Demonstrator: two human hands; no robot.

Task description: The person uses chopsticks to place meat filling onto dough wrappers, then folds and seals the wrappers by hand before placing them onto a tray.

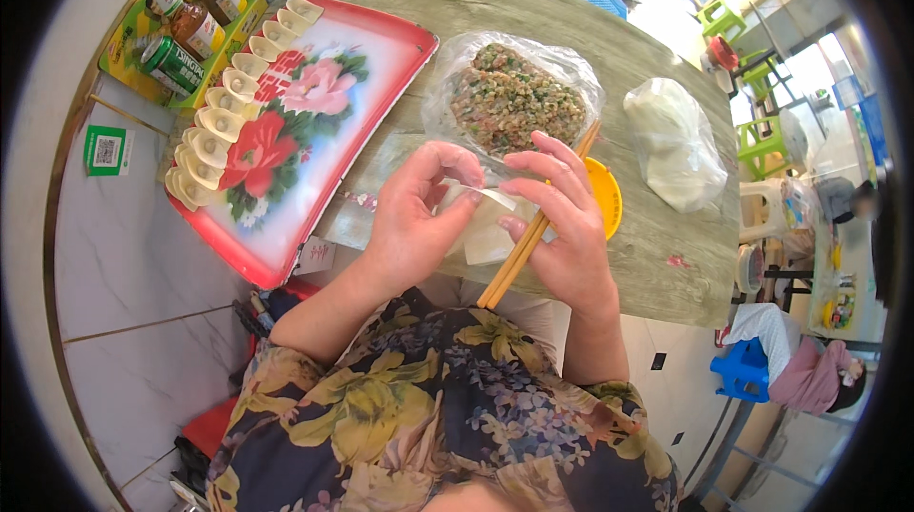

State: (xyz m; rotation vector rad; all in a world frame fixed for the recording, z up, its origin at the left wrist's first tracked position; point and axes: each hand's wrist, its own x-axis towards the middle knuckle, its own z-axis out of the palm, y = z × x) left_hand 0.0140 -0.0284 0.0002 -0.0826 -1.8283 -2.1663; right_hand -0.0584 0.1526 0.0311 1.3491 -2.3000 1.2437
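Observation:
Between the thumb and fingers of my left hand (421, 212) is a thin dough wrapper (498, 197). My right hand (571, 233) holds a pair of wooden chopsticks (508, 271) slanted across the palm, its fingertips close to the wrapper's right end; whether they touch it I cannot tell. Below both hands lie more flat wrappers (488, 237), partly covered by the fingers. Just beyond them sits a minced filling with green bits (510, 94) in an open plastic bag (437, 109). Partly behind my right hand is a yellow dish (608, 201).
To the left, a red-rimmed floral tray (364, 126) carries a row of folded dumplings (223, 124). Bottles (196, 27) and a green can (171, 66) stand in a carton beyond. A tied-looking plastic bag (671, 144) with pale contents lies right. A person (807, 376) is at far right.

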